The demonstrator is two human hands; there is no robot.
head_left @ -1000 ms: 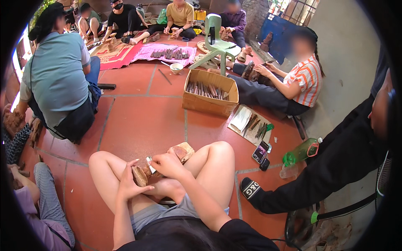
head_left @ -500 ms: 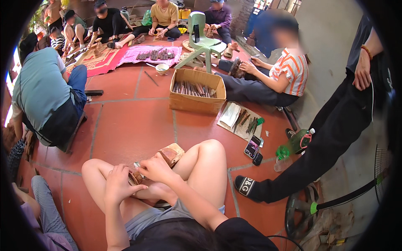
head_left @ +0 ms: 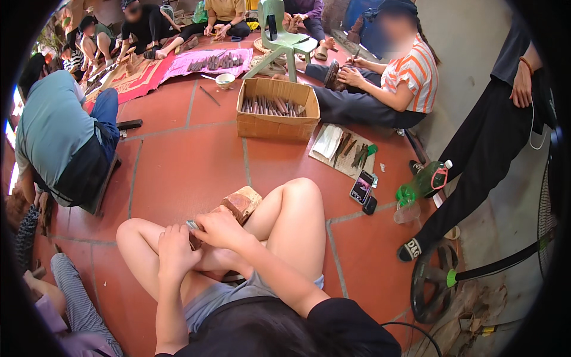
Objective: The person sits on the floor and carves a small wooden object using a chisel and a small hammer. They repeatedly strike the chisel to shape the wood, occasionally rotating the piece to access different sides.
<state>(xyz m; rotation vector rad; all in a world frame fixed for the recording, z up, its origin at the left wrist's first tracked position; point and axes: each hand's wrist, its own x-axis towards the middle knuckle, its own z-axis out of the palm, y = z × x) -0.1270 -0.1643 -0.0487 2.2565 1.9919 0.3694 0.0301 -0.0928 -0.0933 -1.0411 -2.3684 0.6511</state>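
Note:
I sit cross-legged on the floor with both hands close together over my lap. My left hand [head_left: 177, 249] curls its fingers over a small brown wooden piece [head_left: 195, 240], mostly hidden by the hands. Bent across from the other side, my right hand [head_left: 219, 228] has its fingers closed against the piece. A small pale greenish thing [head_left: 191, 225] shows at its fingertips, too small to name. Just beyond the right hand, a carved wooden block [head_left: 244, 202] with a pale, reddish-brown surface rests by my leg.
Ahead stands a cardboard box [head_left: 278, 126] of long-handled tools. Right of it are a mat [head_left: 324, 159] with more tools, a phone [head_left: 361, 187] and a green bottle [head_left: 433, 178]. A fan base [head_left: 434, 282] and a standing person's slippered foot [head_left: 409, 250] are at right. Several people sit around.
My left hand's fingers have drawn in, closer over the brown piece, and the right hand has shifted slightly. The standing person's foot has moved right, away from me. My view has tilted a little.

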